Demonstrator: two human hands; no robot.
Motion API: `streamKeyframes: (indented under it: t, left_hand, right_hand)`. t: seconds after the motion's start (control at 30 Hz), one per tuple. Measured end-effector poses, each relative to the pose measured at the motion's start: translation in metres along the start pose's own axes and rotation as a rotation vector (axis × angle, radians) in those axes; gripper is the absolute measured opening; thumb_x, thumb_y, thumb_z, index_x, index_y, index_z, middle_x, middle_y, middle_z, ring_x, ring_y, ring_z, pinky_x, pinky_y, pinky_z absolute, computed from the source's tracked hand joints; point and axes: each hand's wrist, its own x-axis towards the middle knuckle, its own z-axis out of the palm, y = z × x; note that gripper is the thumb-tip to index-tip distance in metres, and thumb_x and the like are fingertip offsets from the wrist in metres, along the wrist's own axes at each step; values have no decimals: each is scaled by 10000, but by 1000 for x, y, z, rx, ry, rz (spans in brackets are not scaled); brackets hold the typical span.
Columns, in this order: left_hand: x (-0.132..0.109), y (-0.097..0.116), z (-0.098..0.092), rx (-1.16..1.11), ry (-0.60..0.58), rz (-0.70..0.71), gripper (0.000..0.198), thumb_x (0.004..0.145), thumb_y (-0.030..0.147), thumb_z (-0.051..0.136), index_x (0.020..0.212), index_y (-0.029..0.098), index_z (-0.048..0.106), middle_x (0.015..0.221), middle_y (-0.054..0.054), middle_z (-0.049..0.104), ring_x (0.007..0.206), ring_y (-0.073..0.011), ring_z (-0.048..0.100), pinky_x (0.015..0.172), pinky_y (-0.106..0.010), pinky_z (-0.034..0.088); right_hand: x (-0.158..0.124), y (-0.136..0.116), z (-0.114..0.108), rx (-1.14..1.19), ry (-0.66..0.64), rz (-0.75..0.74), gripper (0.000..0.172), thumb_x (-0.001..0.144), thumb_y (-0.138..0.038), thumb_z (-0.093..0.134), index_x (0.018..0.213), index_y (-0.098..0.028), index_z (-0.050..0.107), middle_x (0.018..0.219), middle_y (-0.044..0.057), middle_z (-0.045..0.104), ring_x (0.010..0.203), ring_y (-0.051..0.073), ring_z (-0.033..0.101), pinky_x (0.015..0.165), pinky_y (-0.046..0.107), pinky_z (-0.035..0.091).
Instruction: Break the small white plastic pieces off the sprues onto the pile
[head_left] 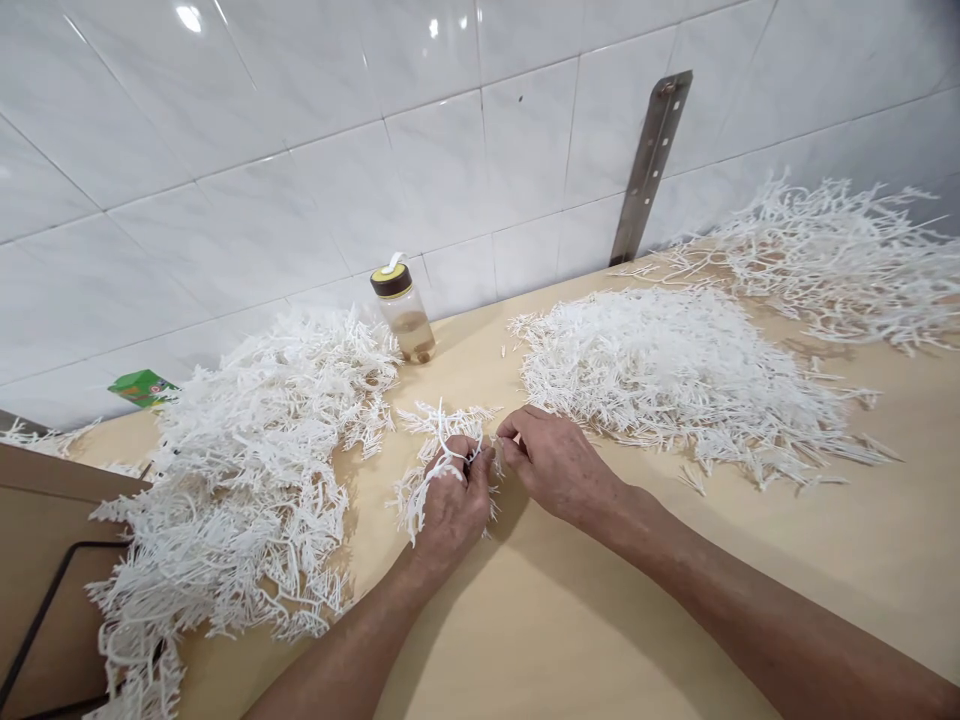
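Observation:
My left hand [457,500] is closed around a white branching plastic piece [442,465], a sprue-like strand whose thin arms stick out over the fingers. Close by on its right, my right hand [551,462] is pinched, thumb against forefinger, at the tips of the left fingers. Whatever sits in that pinch is too small to make out. Under and behind the left hand lies a small cluster of similar white pieces [411,490]. A large tangled heap of white branching pieces [247,470] spreads to the left, and a flatter pile of short white sticks [652,365] lies to the right.
A see-through bottle [409,315] with a dark and yellow lid stands near the tiled wall [435,160]. Looser white strands [847,260] lie at the far right. A metal strip [651,165] leans there. At left are a green packet [142,387] and a cardboard box [52,560].

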Motion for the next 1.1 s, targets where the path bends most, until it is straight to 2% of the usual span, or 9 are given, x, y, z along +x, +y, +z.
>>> streamKeyframes:
  t: [0.1, 0.2, 0.27, 0.4, 0.47, 0.57, 0.7, 0.9, 1.1]
  left_hand:
    - [2, 2, -1, 21, -75, -23, 262, 904, 386, 487, 741, 195, 560, 561, 34, 507, 507, -119, 452, 513, -232, 340]
    - [3, 0, -2, -5, -80, -43, 260, 889, 391, 501, 719, 196, 536, 547, 43, 463, 494, -111, 406, 503, -229, 310]
    - [3, -3, -1, -64, -83, -55, 288, 881, 426, 518, 706, 198, 532, 547, 50, 432, 490, -104, 376, 494, -224, 296]
    - [4, -6, 1, -230, -44, -118, 315, 870, 476, 539, 731, 195, 576, 538, 58, 412, 486, -97, 367, 492, -212, 307]
    - [5, -5, 1, -242, 10, -115, 300, 862, 471, 550, 769, 191, 610, 537, 55, 445, 485, -98, 379, 496, -212, 314]
    - [6, -2, -1, -198, 43, -98, 290, 857, 452, 559, 774, 186, 636, 540, 45, 482, 502, -106, 408, 509, -214, 325]
    - [7, -4, -2, -196, 45, -98, 308, 854, 464, 562, 774, 178, 645, 543, 40, 484, 529, -112, 426, 526, -213, 336]
    - [7, -7, -1, -191, 94, -72, 279, 854, 427, 559, 821, 172, 667, 529, 45, 487, 508, -107, 419, 510, -209, 333]
    - [5, -6, 0, -206, 110, -40, 324, 859, 482, 578, 846, 174, 682, 516, 55, 475, 482, -97, 417, 493, -202, 343]
  right_hand:
    - [3, 1, 4, -163, -10, -32, 165, 909, -87, 494, 806, -160, 601, 779, 65, 640, 697, 175, 578, 607, 274, 373]
    - [10, 14, 1, -274, 83, 61, 176, 886, -35, 455, 817, -141, 578, 807, 103, 622, 637, 170, 540, 545, 275, 340]
    - [14, 27, -5, -279, 207, 142, 149, 872, -47, 473, 812, -151, 562, 820, 94, 613, 636, 172, 533, 554, 280, 346]
    - [15, 41, -15, -155, 305, 100, 80, 842, -95, 548, 843, -168, 581, 859, 64, 633, 688, 179, 567, 654, 301, 404]
    - [12, 36, -15, -36, 258, 65, 62, 860, -136, 557, 863, -171, 608, 888, 59, 655, 686, 166, 586, 683, 301, 427]
    - [6, 19, -8, 163, 97, 16, 94, 895, -249, 571, 877, -181, 634, 850, 40, 673, 675, 153, 606, 656, 281, 447]
    - [0, 2, 2, 248, 51, -54, 142, 887, -331, 596, 870, -192, 624, 890, 36, 670, 634, 130, 589, 645, 283, 462]
    - [0, 0, 5, 544, -128, 264, 296, 885, -481, 567, 852, -190, 609, 743, 1, 637, 431, 95, 543, 408, 233, 451]
    - [2, 1, 10, 671, -139, 266, 213, 847, -385, 613, 803, -177, 633, 684, -21, 605, 423, 94, 565, 416, 227, 486]
